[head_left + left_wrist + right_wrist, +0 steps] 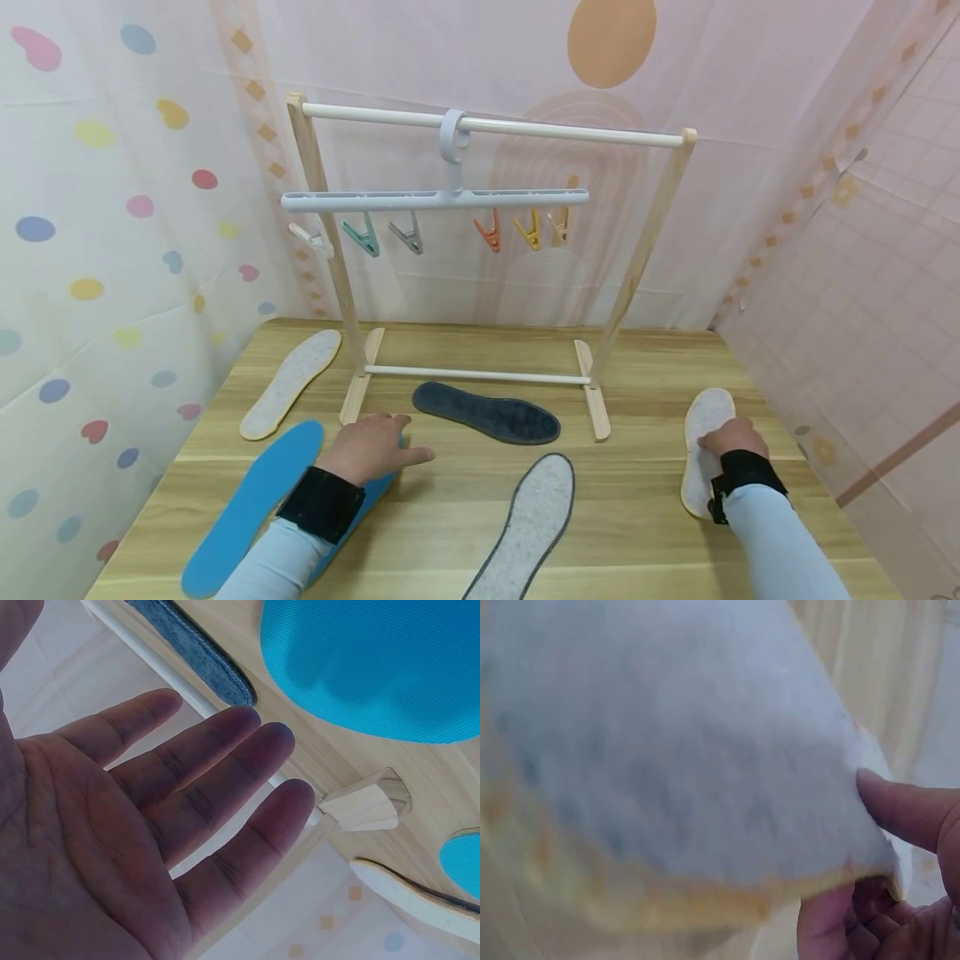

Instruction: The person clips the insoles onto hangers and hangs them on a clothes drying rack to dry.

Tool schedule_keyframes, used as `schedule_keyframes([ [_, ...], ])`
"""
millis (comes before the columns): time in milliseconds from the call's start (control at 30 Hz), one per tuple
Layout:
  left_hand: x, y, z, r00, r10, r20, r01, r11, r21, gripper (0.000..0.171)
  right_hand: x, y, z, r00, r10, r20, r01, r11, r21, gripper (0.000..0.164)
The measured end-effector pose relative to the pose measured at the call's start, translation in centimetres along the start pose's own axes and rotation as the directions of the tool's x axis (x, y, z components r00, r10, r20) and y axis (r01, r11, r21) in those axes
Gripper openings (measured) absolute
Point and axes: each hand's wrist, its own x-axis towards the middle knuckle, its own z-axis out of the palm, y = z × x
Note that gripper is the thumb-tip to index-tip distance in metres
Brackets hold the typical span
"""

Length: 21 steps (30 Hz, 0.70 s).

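At the right side of the table my right hand (737, 440) pinches a whitish insole (708, 410) with a yellow edge. In the right wrist view the thumb (900, 806) presses on the felt face of the insole (675, 750) and the fingers curl under its edge. My left hand (371, 450) is over a blue insole (375, 493), fingers spread and holding nothing; its palm (82, 847) shows bare in the left wrist view. A second blue insole (251, 508) lies to the left of that hand, partly behind the forearm.
A wooden rack (647, 242) carries a grey hanger (390, 201) with several coloured clips, such as a green clip (363, 237). Around its base lie a dark insole (487, 413), a grey insole with dark trim (528, 525) and another whitish insole (291, 383).
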Motion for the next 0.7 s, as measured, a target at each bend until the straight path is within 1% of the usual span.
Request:
schedule_keyframes([
  [100,0.0,0.1,0.0,1.0,0.006,0.0,-0.006,1.0,-0.003,0.08,-0.3,0.0,-0.3,0.999,-0.043,0.006,0.043,0.999,-0.008,0.042],
  [167,0.1,0.1,0.0,1.0,0.006,0.001,-0.006,1.0,-0.004,0.079,-0.3,0.1,-0.4,0.998,-0.062,0.019,0.062,0.998,0.005,0.033],
  [300,0.1,0.3,-0.2,1.0,0.008,0.003,-0.008,1.0,0.002,0.077,-0.3,0.1,-0.6,0.994,-0.101,0.043,0.099,0.994,0.047,0.031],
  [467,0.3,0.4,-0.4,1.0,0.001,0.003,-0.001,1.0,0.0,0.076,-0.6,-1.1,-0.6,0.989,-0.141,0.038,0.137,0.986,0.093,0.029],
  [567,0.4,0.4,-0.5,1.0,0.002,0.006,-0.002,1.0,-0.001,0.075,-0.9,-2.0,-0.4,0.988,-0.153,0.01,0.15,0.98,0.133,0.031],
  [700,0.5,0.4,-0.3,1.0,0.009,0.006,-0.009,1.0,-0.002,0.075,-1.9,-3.1,0.0,0.979,-0.189,-0.075,0.2,0.961,0.193,0.03],
])
